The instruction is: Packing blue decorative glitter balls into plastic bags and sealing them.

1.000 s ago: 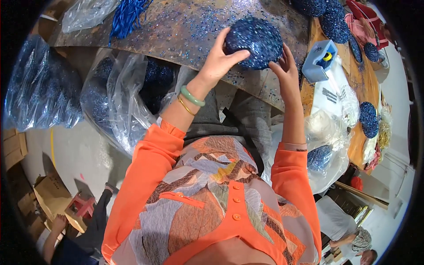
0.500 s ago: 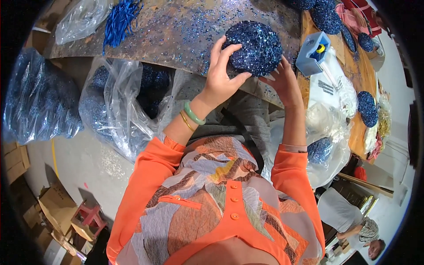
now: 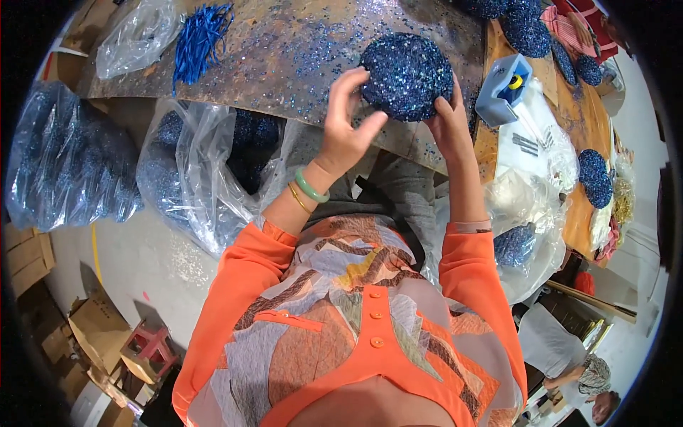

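A round ball covered in dark blue sequins (image 3: 407, 77) is held up over the near edge of the worktable. My right hand (image 3: 451, 129) grips it from the lower right, thumb on the near side and fingers behind. On the other side my left hand (image 3: 347, 127) is open, its fingers and thumb spread. Its fingertips are at the ball's left edge, while the thumb stands off the surface. Loose blue sequins lie scattered on the worktable (image 3: 277, 35) around and beyond the ball.
A blue tape dispenser (image 3: 499, 96) stands right of the ball. Blue tinsel strands (image 3: 200, 44) and a clear plastic bag (image 3: 139, 39) lie at the far left. Bags of blue balls (image 3: 71, 160) hang left. More sequin balls (image 3: 595, 176) sit right, where another person (image 3: 562, 349) is visible.
My left hand has loosened from the ball, its thumb coming away. My right hand has closed onto the ball's lower right side, and the ball has turned slightly.
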A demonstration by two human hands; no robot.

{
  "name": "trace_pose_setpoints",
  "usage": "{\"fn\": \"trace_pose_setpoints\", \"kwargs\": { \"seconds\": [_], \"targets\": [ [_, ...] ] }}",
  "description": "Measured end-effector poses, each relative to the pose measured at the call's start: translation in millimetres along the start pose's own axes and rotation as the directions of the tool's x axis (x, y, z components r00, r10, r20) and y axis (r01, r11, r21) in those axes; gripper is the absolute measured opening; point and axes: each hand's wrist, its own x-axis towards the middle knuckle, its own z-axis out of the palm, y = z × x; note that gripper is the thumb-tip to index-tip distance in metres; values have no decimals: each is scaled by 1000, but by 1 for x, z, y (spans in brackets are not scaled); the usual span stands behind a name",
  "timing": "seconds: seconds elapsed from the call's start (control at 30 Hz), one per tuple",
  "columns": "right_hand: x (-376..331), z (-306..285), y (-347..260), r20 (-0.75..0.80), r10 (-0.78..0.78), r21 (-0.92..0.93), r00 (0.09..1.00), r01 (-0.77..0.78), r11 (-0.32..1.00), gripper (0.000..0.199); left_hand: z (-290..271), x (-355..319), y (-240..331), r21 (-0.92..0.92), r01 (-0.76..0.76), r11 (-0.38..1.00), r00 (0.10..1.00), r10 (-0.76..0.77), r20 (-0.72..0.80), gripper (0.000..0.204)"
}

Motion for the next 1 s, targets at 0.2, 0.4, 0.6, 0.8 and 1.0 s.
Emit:
{"fn": "trace_pose_setpoints", "kwargs": {
  "seconds": [0.2,0.4,0.6,0.8,1.0],
  "targets": [
    [3,6,1,67,-192,-189,979,202,961,113,-13,22,-3,-579,526,623,756,-655,-19,64],
    [1,3,-5,139,-171,-306,975,206,929,114,-6,30,-4,-622,604,499,751,-616,235,78],
    [8,-14,-10,160,-53,-558,986,134,819,111,-8,36,-32,-252,373,893,927,-370,61,100],
    [19,-16,-5,146,79,-527,986,10,850,100,-16,34,-46,127,180,975,983,-184,21,104],
    [28,-13,5,155,75,-523,985,18,852,94,-21,36,-40,338,18,941,999,-32,36,104]
  ]
}}
